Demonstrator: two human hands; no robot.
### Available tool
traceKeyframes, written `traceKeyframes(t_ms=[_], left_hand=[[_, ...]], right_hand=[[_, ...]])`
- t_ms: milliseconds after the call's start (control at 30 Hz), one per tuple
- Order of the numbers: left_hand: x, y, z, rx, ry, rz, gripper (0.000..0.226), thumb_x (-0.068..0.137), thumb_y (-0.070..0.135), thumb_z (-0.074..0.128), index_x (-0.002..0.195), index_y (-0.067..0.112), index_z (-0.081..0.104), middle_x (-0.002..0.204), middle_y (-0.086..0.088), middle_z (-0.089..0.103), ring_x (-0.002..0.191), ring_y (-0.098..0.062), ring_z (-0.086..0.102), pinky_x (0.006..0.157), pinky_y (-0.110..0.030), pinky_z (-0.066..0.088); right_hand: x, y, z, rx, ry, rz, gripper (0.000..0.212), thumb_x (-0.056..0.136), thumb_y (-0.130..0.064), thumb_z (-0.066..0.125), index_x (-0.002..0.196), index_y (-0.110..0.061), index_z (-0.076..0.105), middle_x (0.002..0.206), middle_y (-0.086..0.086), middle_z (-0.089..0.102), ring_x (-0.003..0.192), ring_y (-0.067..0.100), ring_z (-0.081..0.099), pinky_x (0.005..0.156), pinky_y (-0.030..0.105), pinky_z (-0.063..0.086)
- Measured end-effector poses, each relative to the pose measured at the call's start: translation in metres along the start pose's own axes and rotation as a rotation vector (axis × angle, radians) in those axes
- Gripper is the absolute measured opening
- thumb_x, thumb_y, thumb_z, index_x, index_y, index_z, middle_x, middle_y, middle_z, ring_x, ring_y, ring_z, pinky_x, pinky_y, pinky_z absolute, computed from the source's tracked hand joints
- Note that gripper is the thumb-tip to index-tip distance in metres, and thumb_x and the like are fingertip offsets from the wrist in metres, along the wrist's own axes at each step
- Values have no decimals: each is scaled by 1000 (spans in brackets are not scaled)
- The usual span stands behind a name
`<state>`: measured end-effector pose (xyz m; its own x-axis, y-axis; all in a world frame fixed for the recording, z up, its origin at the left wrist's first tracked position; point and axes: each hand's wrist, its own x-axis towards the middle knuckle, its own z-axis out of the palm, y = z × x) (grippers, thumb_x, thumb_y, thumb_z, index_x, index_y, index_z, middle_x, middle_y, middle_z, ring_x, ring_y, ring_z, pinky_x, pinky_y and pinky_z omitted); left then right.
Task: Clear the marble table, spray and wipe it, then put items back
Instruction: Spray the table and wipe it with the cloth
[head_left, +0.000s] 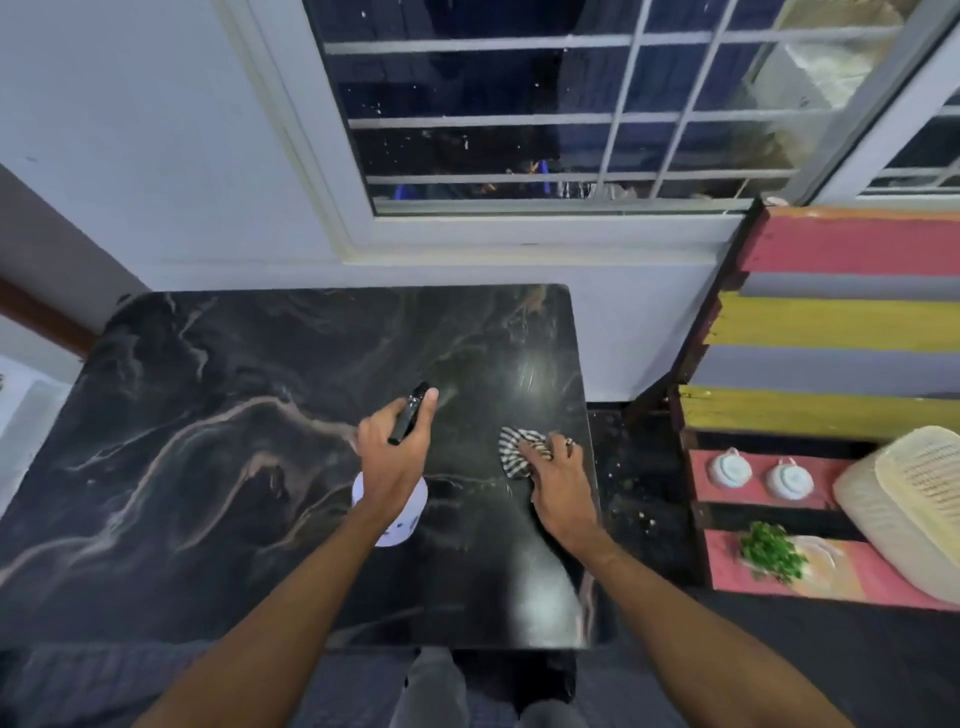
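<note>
The black marble table (208, 441) fills the lower middle of the head view, bare apart from my hands and what they hold. My left hand (389, 457) grips a spray bottle (390, 519) over the table's middle; its black nozzle sticks out past my fingers and its white body shows under my wrist. Near the table's right edge, my right hand (558, 483) presses a black-and-white striped cloth (517, 449) onto the marble, fingers curled over it.
A pink, yellow and grey slatted shelf (831, 322) stands right of the table, carrying two small white round items (730, 470), a green leafy sprig (771, 553) and a cream woven basket (914, 509). A wall and barred window (571, 119) lie behind. Dark floor separates table and shelf.
</note>
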<state>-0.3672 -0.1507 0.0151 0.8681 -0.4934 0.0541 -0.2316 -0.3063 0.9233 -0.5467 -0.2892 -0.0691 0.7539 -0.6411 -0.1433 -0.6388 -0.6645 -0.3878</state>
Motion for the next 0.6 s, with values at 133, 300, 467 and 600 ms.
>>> traceKeyframes(t_ms=[133,300,467,600], left_hand=[[-51,5,5,-22,4,-37,67,103,59,66,64,7,48,58,-16,44,56,-15,40,60,-36,39],[-87,7,11,-18,-26,-87,57,101,63,66,62,24,54,55,5,51,53,-4,46,61,-18,40],[-100,16,18,-37,-113,-11,67,103,56,66,62,11,38,53,0,33,53,-9,31,58,-20,31],[-104,27,31,-81,-189,54,63,104,48,68,60,16,36,52,11,34,51,-8,31,54,-16,31]], right_hand=[[-71,6,6,23,-38,-40,63,88,-4,51,145,-31,49,139,4,41,124,26,39,108,37,44],[-136,10,15,52,-135,-106,61,92,-5,55,142,-40,51,137,-3,40,126,21,40,104,35,47],[-164,10,3,299,-67,1,61,86,8,52,132,-30,66,113,-4,49,107,18,48,97,33,47],[-155,4,-28,375,136,105,54,87,2,55,129,-29,68,110,-4,48,102,17,48,94,27,46]])
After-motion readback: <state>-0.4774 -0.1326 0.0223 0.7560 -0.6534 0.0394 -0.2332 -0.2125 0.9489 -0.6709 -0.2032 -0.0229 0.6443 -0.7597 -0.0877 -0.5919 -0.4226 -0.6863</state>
